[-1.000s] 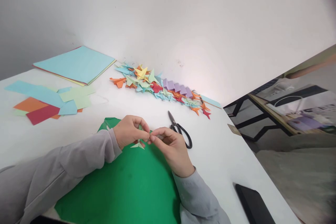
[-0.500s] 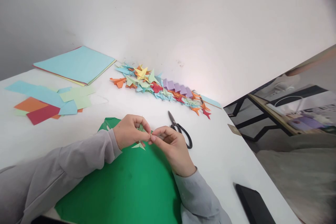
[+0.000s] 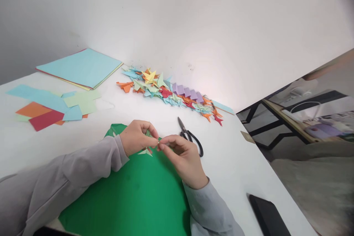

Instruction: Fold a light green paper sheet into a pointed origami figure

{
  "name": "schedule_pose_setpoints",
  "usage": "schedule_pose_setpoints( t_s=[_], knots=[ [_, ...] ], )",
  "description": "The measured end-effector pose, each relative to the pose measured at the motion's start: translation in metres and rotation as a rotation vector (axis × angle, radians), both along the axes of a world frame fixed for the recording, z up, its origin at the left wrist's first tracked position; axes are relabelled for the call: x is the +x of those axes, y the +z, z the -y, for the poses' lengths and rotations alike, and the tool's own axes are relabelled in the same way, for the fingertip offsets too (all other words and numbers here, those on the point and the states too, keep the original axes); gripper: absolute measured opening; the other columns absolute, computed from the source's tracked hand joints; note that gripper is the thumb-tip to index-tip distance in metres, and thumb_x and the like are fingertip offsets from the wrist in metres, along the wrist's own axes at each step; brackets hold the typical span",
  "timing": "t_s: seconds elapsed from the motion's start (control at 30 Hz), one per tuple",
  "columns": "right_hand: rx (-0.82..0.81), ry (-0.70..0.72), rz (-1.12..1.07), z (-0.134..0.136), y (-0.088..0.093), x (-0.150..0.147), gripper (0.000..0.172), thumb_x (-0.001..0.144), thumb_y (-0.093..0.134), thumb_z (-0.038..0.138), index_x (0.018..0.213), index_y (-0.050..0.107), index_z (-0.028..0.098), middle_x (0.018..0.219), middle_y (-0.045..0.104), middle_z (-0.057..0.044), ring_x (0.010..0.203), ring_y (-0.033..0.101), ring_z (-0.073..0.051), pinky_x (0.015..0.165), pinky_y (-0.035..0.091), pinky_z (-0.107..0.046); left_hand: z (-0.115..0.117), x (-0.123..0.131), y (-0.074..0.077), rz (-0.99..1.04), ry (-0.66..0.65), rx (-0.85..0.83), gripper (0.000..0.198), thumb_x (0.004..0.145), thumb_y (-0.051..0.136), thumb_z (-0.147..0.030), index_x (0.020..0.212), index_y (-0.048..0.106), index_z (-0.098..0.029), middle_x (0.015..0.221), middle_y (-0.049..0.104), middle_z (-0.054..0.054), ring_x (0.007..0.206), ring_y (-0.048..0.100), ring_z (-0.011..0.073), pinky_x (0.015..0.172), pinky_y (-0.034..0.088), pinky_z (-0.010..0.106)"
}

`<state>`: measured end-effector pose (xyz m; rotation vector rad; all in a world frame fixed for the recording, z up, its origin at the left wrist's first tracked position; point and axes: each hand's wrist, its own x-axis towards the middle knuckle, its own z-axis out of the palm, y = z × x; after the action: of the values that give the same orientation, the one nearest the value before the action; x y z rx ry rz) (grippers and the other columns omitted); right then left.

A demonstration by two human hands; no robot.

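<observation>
My left hand [image 3: 135, 138] is closed round a pale green origami piece [image 3: 145, 152], with folded points showing below and above the fingers. Thumb and fingertips of my right hand [image 3: 185, 158] pinch a tiny pale tip right beside the left thumb. Most of the piece is hidden by the fingers, so its exact shape is unclear. Beneath both hands lies a green mat or sheet [image 3: 129, 195]. Black-handled scissors [image 3: 190, 136] rest just beyond my right hand, their blades pointing away.
A long heap of coloured origami figures [image 3: 166, 92] runs along the wall. Loose paper pieces [image 3: 45, 120] lie at the left, before a stack of large sheets [image 3: 83, 66]. A black phone-like object [image 3: 268, 215] lies near the right table edge.
My right fingertips have drawn slightly apart from the left thumb, showing a small pale tip between them. Otherwise the hands hold nearly the same place.
</observation>
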<state>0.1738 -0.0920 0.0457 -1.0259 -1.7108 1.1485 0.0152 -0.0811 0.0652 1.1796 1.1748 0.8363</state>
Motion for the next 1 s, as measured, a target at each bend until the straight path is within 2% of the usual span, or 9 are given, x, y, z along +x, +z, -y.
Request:
schedule_pose_setpoints(
  t_s=[0.17, 0.4, 0.67, 1.0],
  knots=[
    [0.036, 0.028, 0.051, -0.0001, 0.0023, 0.0007, 0.005, 0.076, 0.06, 0.022, 0.076, 0.063, 0.018, 0.071, 0.065, -0.003, 0.066, 0.06, -0.014, 0.064, 0.049, -0.028, 0.0001, 0.0006, 0.0012, 0.009, -0.01, -0.052, 0.009, 0.053, 0.057, -0.007, 0.058, 0.054, -0.014, 0.044, 0.053, -0.006, 0.037, 0.053, 0.0077, 0.036, 0.037, 0.016],
    [-0.054, 0.025, 0.002, 0.0011, 0.0022, -0.0021, 0.008, 0.076, 0.059, 0.025, 0.076, 0.06, 0.017, 0.068, 0.063, -0.002, 0.064, 0.059, -0.014, 0.062, 0.048, -0.027, -0.0012, 0.0008, -0.0002, 0.01, -0.011, -0.042, 0.01, 0.052, 0.06, -0.01, 0.058, 0.054, -0.014, 0.045, 0.053, -0.005, 0.037, 0.051, 0.0069, 0.036, 0.035, 0.016],
    [-0.081, -0.008, 0.006, 0.0005, -0.001, -0.0024, 0.013, 0.077, 0.058, 0.03, 0.075, 0.058, 0.017, 0.067, 0.062, -0.002, 0.064, 0.059, -0.014, 0.061, 0.047, -0.027, -0.0015, -0.0022, -0.005, -0.053, 0.006, 0.024, 0.009, 0.054, 0.062, -0.018, 0.06, 0.055, -0.015, 0.041, 0.045, -0.008, 0.036, 0.048, 0.0068, 0.037, 0.034, 0.017],
    [0.077, -0.004, 0.199, 0.0017, 0.0039, -0.0007, 0.014, 0.08, 0.053, 0.028, 0.073, 0.058, 0.017, 0.065, 0.062, -0.002, 0.062, 0.058, -0.015, 0.059, 0.046, -0.027, -0.0023, -0.0009, -0.0022, -0.012, -0.023, 0.014, 0.009, 0.054, 0.061, -0.014, 0.06, 0.055, -0.014, 0.048, 0.051, -0.006, 0.04, 0.051, 0.0072, 0.041, 0.044, 0.02]
  ],
)
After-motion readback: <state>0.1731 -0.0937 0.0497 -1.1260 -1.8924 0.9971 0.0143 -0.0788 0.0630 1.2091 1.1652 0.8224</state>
